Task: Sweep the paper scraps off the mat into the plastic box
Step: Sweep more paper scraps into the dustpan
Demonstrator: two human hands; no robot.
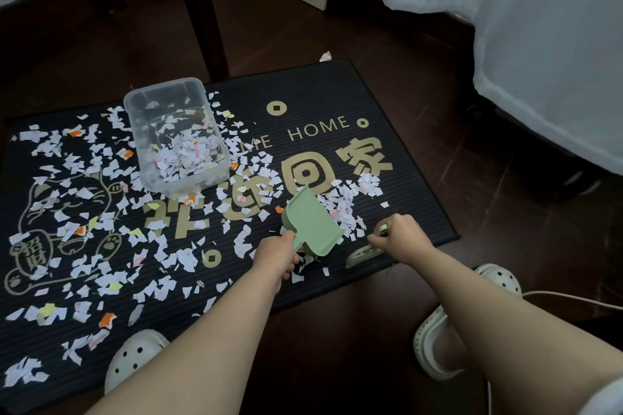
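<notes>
Left hand [275,254] grips the green dustpan [312,222] handle; right hand [403,235] pinches a small brush [362,254]; featherlight paper scraps [344,209] scatter easily, needing gentle strokes

Single head view, looking steeply down, close over mat [337,94].

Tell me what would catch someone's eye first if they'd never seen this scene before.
Probably the torn paper scraps littering the black doormat, thickest across its left half. Next, the clear plastic box sitting on the mat toward its far edge, already partly filled with scraps. Then the green dustpan held by the left hand near the mat's front edge, with the right hand beside it gripping something pale.
</notes>
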